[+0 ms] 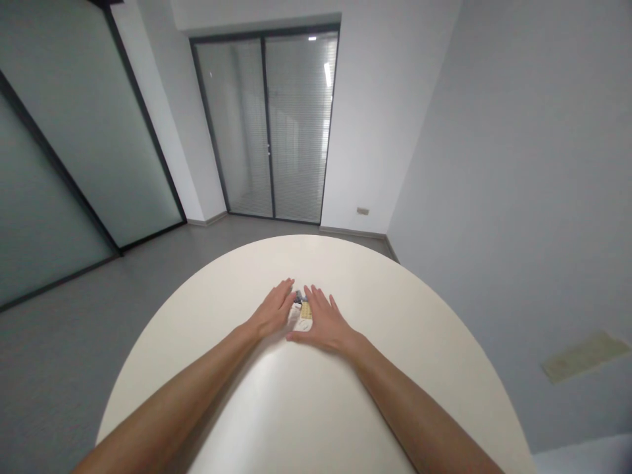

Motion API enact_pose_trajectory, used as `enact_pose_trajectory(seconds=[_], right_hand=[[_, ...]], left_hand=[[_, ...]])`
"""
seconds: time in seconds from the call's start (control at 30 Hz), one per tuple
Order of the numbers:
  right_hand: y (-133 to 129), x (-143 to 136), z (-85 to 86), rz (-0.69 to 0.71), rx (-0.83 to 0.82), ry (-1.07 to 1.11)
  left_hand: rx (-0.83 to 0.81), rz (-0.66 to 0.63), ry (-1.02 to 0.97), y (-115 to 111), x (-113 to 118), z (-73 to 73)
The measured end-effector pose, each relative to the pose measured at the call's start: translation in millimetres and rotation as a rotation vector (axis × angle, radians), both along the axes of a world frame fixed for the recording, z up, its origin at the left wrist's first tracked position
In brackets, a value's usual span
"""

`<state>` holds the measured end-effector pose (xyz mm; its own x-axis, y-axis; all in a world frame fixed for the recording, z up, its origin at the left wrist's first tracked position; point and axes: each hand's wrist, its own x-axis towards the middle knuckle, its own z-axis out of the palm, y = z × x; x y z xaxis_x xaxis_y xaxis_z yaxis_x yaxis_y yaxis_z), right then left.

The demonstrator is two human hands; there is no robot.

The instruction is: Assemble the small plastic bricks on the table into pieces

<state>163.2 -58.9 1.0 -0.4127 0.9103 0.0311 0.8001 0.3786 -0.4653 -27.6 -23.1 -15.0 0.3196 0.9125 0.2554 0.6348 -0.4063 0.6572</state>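
Note:
Between my two hands lies a small cluster of things on the white round table (pixel 316 257). A white piece (pixel 303 324) with faint dark marks is at its near side. Next to it, by my right fingers, is a small yellowish patterned piece (pixel 306 311). Farther back shows a dark blue-grey bit (pixel 298 297); its kind is too small to make out. My left hand (pixel 274 309) rests along the left side, fingers stretched forward. My right hand (pixel 323 320) arches over the right side, fingers apart and thumb reaching across the near edge. Both hands partly hide the cluster.
The table's curved far edge faces a glazed double door (pixel 269 131) with blinds. Frosted panels (pixel 93 125) stand at the left, and a plain wall (pixel 494 197) rises close on the right. A tape-like strip (pixel 585 357) is on that wall.

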Motion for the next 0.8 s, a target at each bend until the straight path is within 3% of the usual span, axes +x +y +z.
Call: enact_pose_trajectory(seconds=[0.17,0.3,0.43,0.53,0.67,0.8], right_hand=[[25.5,-41.2,-4.3,0.064,0.119,0.064],[46.8,-78.0,-2.7,0.172,0.2,0.182],[67.7,-114.5,0.9,0.385,0.183,0.326],[77.3,-134.9,1.6,0.434,0.154,0.382],[81.1,-132.1,2.1,0.423,0.125,0.512],[78.5,-86.0,7.4,0.385,0.122,0.457]], left_hand=[[-0.159,0.009,-0.073,3.6,-24.3,3.7],[-0.152,0.086,-0.141,5.6,-46.7,5.8],[-0.114,0.185,-0.204,10.1,-70.9,4.2],[-0.077,0.312,-0.243,12.3,-85.9,5.3],[-0.008,0.359,-0.175,10.9,-94.3,8.6],[0.105,0.252,0.152,3.7,-85.3,10.7]])
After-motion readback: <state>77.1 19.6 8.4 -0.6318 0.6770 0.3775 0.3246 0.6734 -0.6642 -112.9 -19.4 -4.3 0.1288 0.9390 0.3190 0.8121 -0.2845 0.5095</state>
